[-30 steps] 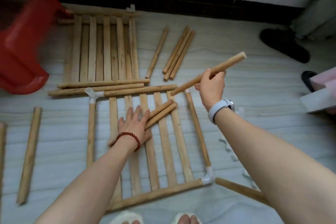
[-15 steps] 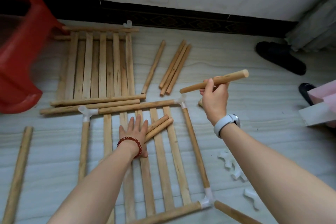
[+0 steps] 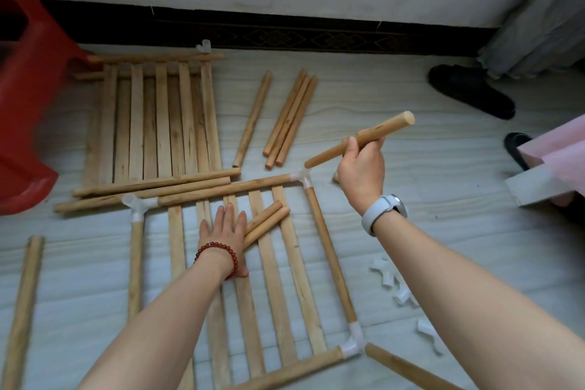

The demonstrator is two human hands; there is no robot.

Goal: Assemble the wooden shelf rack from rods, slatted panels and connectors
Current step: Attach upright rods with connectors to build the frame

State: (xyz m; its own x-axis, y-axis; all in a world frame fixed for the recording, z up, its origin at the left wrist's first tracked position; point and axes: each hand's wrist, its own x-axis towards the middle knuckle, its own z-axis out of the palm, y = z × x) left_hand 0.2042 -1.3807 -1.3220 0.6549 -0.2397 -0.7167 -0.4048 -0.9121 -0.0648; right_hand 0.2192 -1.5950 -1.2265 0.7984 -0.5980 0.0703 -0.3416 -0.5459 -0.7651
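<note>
Early stage: one framed panel [image 3: 253, 263] done under your flat, open left hand [image 3: 224, 231]; your right hand [image 3: 361, 168] grips a rod [image 3: 380, 133]; beyond it, second panel [image 3: 158, 123], loose rods [image 3: 291, 117] unjoined.

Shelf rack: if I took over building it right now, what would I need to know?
Right hand holds one rod in the air, above the frame's far-right connector.
Left hand lies flat and open on the framed panel, next to two short rods.
Done: this panel has rods and corner connectors.
Left: a second panel, loose rods and spare connectors on the floor remain unjoined.
</note>
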